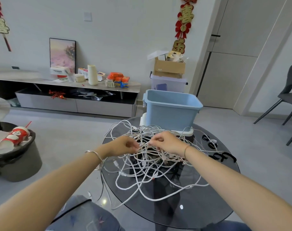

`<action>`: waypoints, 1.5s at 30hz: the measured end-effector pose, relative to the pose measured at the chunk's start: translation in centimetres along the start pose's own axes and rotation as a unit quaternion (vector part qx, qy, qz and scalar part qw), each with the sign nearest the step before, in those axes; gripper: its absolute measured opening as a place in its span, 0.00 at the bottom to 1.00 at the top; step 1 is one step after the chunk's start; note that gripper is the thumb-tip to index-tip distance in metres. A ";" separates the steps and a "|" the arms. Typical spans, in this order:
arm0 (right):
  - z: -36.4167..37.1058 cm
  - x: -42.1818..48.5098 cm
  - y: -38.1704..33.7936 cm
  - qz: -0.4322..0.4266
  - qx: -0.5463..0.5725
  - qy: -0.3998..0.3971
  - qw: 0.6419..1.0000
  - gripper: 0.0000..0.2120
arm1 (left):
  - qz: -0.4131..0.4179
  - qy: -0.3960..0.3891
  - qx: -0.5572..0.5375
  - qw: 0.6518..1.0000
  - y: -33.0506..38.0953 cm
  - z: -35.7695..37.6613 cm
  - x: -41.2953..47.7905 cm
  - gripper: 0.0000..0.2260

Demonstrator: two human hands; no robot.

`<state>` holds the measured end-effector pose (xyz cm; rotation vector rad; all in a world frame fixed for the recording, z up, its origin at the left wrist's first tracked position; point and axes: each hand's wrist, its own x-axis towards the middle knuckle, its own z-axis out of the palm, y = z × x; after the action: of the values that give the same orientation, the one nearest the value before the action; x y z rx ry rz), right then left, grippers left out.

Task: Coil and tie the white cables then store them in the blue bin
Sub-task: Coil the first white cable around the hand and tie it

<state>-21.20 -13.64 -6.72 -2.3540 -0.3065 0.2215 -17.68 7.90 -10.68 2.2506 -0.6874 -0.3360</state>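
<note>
Both hands work at the top of the heap of white cables (142, 174), which lies on the tabletop (208, 197) just in front of the blue bin (172, 112). The left hand (123, 145) has its grip pinched on a strand, and the right hand (167, 143) pinches another close beside it, fingers curled down into the tangle.

The step looks like freeing one cable from the rest. It should go best by finding a plug end and feeding it back through the loops. Pulling at mid-length would likely tighten the knots.

The cables are thin, round and limp, with small hard plugs, and a few trail off the tabletop's edge on the side away from the bin. The tabletop is round, dark, glossy glass, so loops will probably slide on it. The bin is smooth, open plastic standing on a white lid (188, 132). Fuzzy black ties (225, 156) lie in front of the bin to its right.
</note>
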 end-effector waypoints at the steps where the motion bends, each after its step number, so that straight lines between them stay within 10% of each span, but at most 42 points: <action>1: -0.9 0.2 -0.3 0.005 0.035 0.037 0.999 0.08 | 0.006 0.021 -0.028 0.999 0.3 -0.6 0.1 0.02; 7: -6.4 1.0 -1.0 0.033 0.235 0.242 0.941 0.09 | 0.035 0.067 -0.063 0.995 1.2 -2.9 1.3 0.06; 17: -7.2 2.6 0.5 0.057 0.265 0.276 0.922 0.08 | 0.010 0.081 0.022 0.996 2.0 -6.4 4.8 0.19; 38: -3.3 10.8 3.3 0.100 -0.023 0.085 0.991 0.15 | -0.086 0.019 0.086 0.992 -4.4 -8.5 7.1 0.17; 42: -2.0 13.2 2.7 0.070 0.009 0.081 0.994 0.03 | -0.194 0.098 -0.018 0.976 -4.9 -6.4 9.3 0.20; 45: -1.5 14.2 1.7 0.051 -0.012 0.053 0.997 0.09 | -0.240 0.160 -0.265 0.920 -4.5 -5.9 10.5 0.05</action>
<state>-7.02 -11.79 -7.84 -2.3982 -0.1386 0.1415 -4.81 7.98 -10.23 1.8514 0.1356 -0.3277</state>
